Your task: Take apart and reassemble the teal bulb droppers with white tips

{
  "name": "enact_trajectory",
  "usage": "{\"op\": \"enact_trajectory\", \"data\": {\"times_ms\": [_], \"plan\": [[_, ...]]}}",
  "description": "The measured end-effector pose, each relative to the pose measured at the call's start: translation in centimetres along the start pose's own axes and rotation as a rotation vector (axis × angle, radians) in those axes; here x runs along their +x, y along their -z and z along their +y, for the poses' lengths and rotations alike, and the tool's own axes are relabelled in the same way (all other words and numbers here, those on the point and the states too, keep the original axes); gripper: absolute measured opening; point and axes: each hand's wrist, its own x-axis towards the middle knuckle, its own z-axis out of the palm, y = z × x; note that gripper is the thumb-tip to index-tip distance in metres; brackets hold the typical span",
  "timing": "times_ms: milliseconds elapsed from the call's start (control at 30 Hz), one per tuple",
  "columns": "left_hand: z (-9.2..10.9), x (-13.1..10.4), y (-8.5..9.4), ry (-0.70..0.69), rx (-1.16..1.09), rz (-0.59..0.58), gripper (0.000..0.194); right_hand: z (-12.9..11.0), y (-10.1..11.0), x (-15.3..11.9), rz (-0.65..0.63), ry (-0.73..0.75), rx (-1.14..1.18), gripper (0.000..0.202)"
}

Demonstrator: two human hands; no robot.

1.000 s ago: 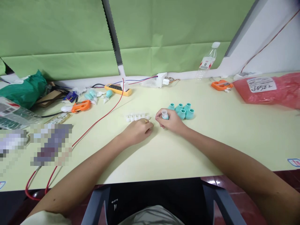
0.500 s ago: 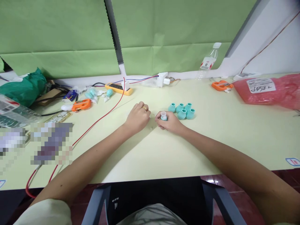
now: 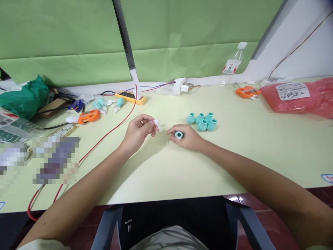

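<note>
My left hand [image 3: 137,133] is closed, pinching a small white translucent plastic piece [image 3: 157,124] between thumb and fingers. Across a short gap, my right hand [image 3: 190,138] curls round a small teal bulb [image 3: 179,135] whose mouth faces up. A pale ring with a dark hole shows at that mouth; most of its body is hidden by the fingers. Just beyond the right hand stands a cluster of several teal bulbs [image 3: 202,125], their open necks upward.
A red wire [image 3: 109,133] crosses the table left of my left hand. Farther back lie a yellow multimeter [image 3: 132,97], an orange-handled tool [image 3: 88,117] and another orange tool [image 3: 247,92]. A clear bottle [image 3: 232,66] and red plastic package [image 3: 293,97] are at the right.
My left hand has shifted left and turned, so the white piece in its fingers now shows. In my right hand, the bulb has tipped, its mouth now facing the camera.
</note>
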Motion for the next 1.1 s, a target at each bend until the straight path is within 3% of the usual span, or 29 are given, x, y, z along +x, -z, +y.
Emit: {"op": "enact_trajectory", "data": {"times_ms": [67,167,367,467,633,700,1100], "plan": [[-0.3,-0.4,0.2,0.058,-0.142,0.023,0.02,-0.1,-0.2,-0.1,-0.064,0.103,-0.172,0.021],[-1.2,-0.5,0.2,0.123,-0.26,0.04,0.021,-0.3,-0.2,-0.2,-0.161,0.134,-0.351,0.031],[-2.5,-0.9,-0.5,0.163,-0.324,0.057,0.017,-0.3,0.0,0.0,-0.256,0.127,-0.387,0.029],[-2.7,-1.2,-0.6,0.172,-0.329,0.05,0.018,-0.5,0.0,0.0,-0.183,0.141,-0.279,0.019],[-3.0,-1.6,-0.9,0.167,-0.316,-0.009,0.022,-2.5,0.1,-0.1,0.191,0.134,-0.042,0.004],[-3.1,-1.7,-1.1,0.158,-0.313,-0.045,0.025,-3.5,0.1,-0.2,0.269,0.118,0.0,0.005],[-3.7,-2.0,-1.4,0.062,-0.165,-0.091,0.024,-3.6,-0.3,-0.3,0.186,0.075,0.113,0.015]]}}
